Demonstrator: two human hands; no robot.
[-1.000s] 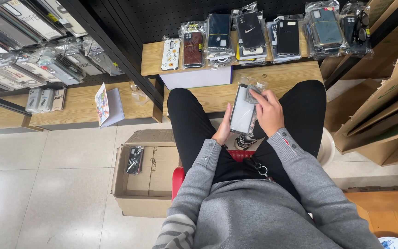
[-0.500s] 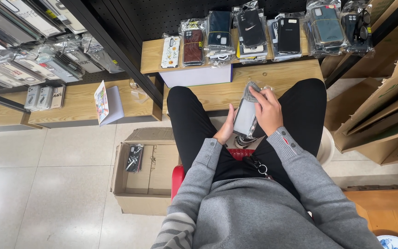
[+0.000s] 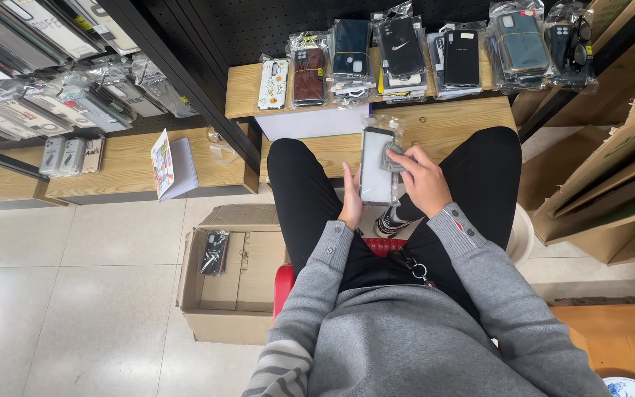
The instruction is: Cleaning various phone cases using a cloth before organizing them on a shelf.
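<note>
A seated person in a grey sweater and black trousers holds a bagged phone case (image 3: 376, 165) over the lap, between the knees and just in front of the low wooden shelf (image 3: 450, 121). The left hand (image 3: 350, 202) supports the package along its left edge, palm turned toward it and fingers lying straight up the side. The right hand (image 3: 424, 180) curls over the right edge, its fingertips pinching the clear plastic wrap near the top corner. The case itself looks pale grey inside the transparent bag and stands nearly upright. On the upper step of the shelf, a row of packaged phone cases (image 3: 406, 48) leans against the dark pegboard, in white floral, brown, dark blue, black and green. On the tiled floor to the person's left sits an open cardboard box (image 3: 240, 283) holding one dark packaged case (image 3: 214, 252). Further left, an open booklet (image 3: 172, 163) stands on another wooden ledge, below more hanging cases (image 3: 38, 66). Flat cardboard (image 3: 611, 176) leans at the right.
</note>
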